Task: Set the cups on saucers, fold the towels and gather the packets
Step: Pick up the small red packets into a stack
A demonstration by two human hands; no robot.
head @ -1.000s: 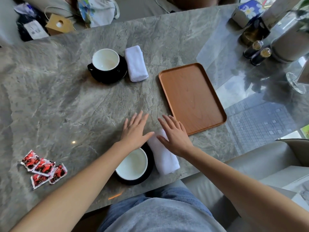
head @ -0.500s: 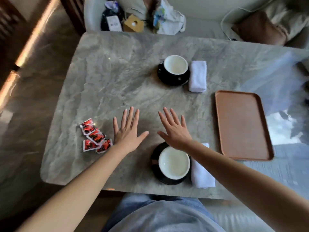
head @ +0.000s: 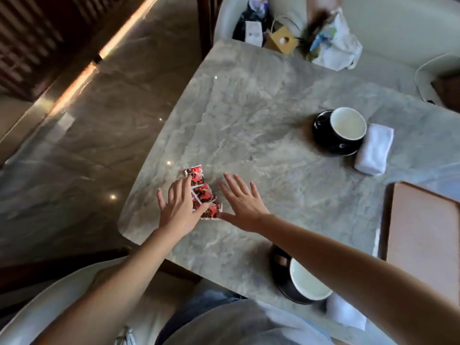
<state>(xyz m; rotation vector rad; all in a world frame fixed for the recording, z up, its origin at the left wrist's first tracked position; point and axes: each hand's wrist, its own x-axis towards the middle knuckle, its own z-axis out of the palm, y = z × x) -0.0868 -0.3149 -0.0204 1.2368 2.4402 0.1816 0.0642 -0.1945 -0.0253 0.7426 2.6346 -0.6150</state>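
Several red packets lie in a row near the table's left edge. My left hand rests flat over their left side, fingers spread. Just right of the packets, my right hand is spread open, its thumb by the nearest packet. A black cup with a white inside stands on a black saucer at the far right, with a folded white towel beside it. A second cup on its saucer stands at the near edge under my right forearm, a folded towel to its right.
A brown wooden tray lies at the right. The grey marble table ends close to the left of the packets. Bags and a small cardboard box sit on the seat beyond the far edge.
Both hands moved left from the near cup and towel to the packets. My left hand now covers part of them, my right hand is beside them. The view swung left.
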